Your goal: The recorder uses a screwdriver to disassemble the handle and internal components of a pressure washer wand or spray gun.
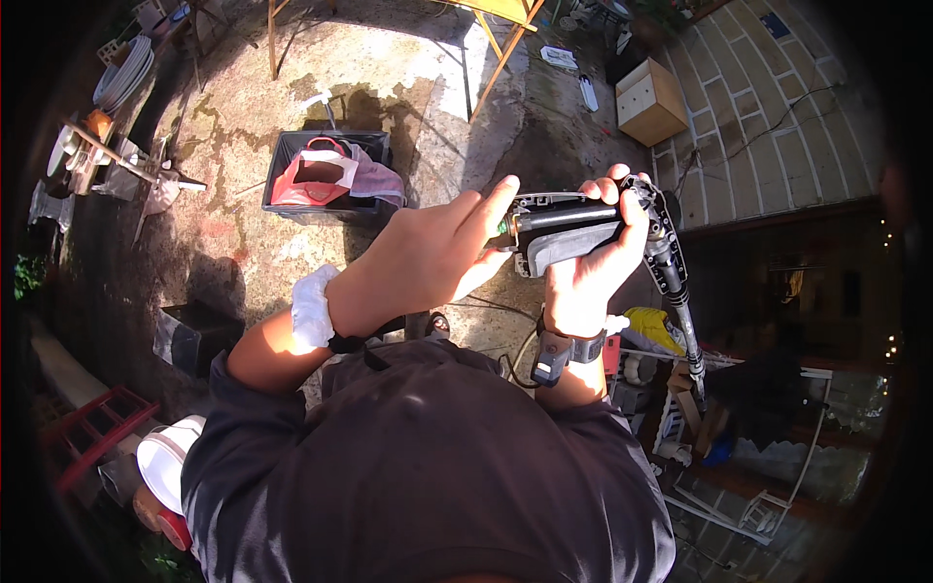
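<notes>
My right hand [593, 277] is wrapped round a black spray gun [564, 217], which lies sideways in front of my chest. One side of its plastic housing is off, so a black tube and the ribbed inside of the shell show. A smooth grey part [573, 245] runs along its near side. From its right end a long metal lance [684, 321] hangs down to the right. At the left end, my left hand [423, 253] holds thumb and fingers around the tube's tip, where a small green ring [502, 227] shows. Its fingertips partly hide that end.
A black crate [275, 199] holding a red and white bag [335, 173] stands on the stained concrete ahead. Farther off are a wooden-legged table [496, 49] and a small wooden cabinet [649, 102] beside the block wall [748, 117]. A dark box [199, 338] and white bucket [165, 462] are left.
</notes>
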A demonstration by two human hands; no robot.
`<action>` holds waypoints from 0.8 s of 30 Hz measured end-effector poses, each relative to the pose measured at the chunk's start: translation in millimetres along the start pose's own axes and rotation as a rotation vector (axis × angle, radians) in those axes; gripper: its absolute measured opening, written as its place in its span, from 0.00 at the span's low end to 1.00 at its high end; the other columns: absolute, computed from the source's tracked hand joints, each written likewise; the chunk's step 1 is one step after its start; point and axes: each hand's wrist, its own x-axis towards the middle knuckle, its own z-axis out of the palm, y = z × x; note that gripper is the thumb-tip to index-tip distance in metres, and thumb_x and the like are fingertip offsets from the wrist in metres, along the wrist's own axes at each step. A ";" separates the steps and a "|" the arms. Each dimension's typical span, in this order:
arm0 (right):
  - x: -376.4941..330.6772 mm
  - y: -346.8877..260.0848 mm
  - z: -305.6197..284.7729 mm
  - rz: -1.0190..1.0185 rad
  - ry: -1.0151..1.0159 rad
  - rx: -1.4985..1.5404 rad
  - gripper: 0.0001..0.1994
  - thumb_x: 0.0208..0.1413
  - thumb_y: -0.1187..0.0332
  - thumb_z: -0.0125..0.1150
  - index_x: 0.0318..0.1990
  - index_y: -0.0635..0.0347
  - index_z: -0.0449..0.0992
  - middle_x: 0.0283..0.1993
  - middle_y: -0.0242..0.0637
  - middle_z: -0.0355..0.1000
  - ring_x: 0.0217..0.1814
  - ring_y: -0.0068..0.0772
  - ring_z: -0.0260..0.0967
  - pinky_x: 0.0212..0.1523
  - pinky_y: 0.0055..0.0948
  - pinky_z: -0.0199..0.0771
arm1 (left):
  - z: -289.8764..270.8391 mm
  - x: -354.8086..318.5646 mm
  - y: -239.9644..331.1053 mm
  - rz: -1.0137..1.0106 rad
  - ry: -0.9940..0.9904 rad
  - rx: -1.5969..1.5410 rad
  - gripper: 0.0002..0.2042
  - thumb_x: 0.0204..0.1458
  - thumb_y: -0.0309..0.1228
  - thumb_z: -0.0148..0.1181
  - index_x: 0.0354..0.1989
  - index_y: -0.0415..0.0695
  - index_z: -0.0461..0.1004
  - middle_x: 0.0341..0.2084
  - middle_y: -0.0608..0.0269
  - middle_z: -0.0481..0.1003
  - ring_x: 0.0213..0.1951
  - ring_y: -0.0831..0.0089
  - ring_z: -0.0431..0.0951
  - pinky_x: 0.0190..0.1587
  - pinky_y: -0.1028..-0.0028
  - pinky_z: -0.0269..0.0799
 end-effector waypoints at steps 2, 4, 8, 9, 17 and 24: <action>-3.6 3.6 0.0 0.002 0.073 -0.070 0.14 0.65 0.71 0.60 0.56 0.50 0.71 0.45 0.35 0.74 0.44 0.32 0.71 0.51 0.34 0.77 | 7.6 -1.8 -6.8 0.030 0.028 -0.053 0.36 0.52 0.30 0.72 0.68 0.29 0.65 0.35 0.51 0.75 0.28 0.58 0.78 0.28 0.66 0.75; -5.7 -0.7 -3.8 0.019 0.049 -0.084 0.12 0.65 0.71 0.60 0.54 0.53 0.72 0.41 0.35 0.73 0.44 0.32 0.70 0.51 0.34 0.76 | 11.1 -3.5 -11.0 0.061 0.054 -0.109 0.36 0.51 0.29 0.72 0.68 0.29 0.64 0.34 0.51 0.75 0.27 0.58 0.78 0.28 0.65 0.74; -15.4 -0.2 8.2 0.023 0.040 -0.138 0.12 0.63 0.68 0.61 0.51 0.62 0.73 0.36 0.31 0.70 0.44 0.28 0.69 0.51 0.28 0.72 | 13.7 -2.6 -16.0 0.124 0.055 -0.215 0.34 0.49 0.26 0.70 0.66 0.28 0.66 0.29 0.52 0.74 0.26 0.57 0.77 0.27 0.65 0.74; -17.0 -0.9 9.2 0.019 0.038 -0.127 0.12 0.63 0.68 0.61 0.51 0.62 0.73 0.36 0.31 0.70 0.45 0.28 0.69 0.51 0.28 0.73 | 15.7 -2.7 -14.5 0.122 0.087 -0.246 0.33 0.49 0.25 0.70 0.65 0.28 0.66 0.28 0.52 0.74 0.25 0.58 0.77 0.27 0.65 0.74; -25.5 -6.6 1.9 0.015 0.029 -0.008 0.14 0.63 0.73 0.59 0.54 0.52 0.69 0.43 0.35 0.70 0.39 0.27 0.66 0.50 0.32 0.73 | 23.3 -10.1 -11.6 0.158 0.118 -0.283 0.34 0.48 0.23 0.70 0.65 0.28 0.66 0.27 0.54 0.75 0.22 0.59 0.77 0.25 0.65 0.73; -34.9 -10.2 7.8 -0.082 -0.026 -0.030 0.16 0.62 0.75 0.58 0.56 0.50 0.68 0.45 0.37 0.70 0.38 0.26 0.64 0.51 0.32 0.73 | 11.9 -8.5 1.2 0.127 0.053 -0.453 0.36 0.50 0.21 0.68 0.70 0.31 0.63 0.26 0.55 0.75 0.23 0.61 0.77 0.28 0.65 0.74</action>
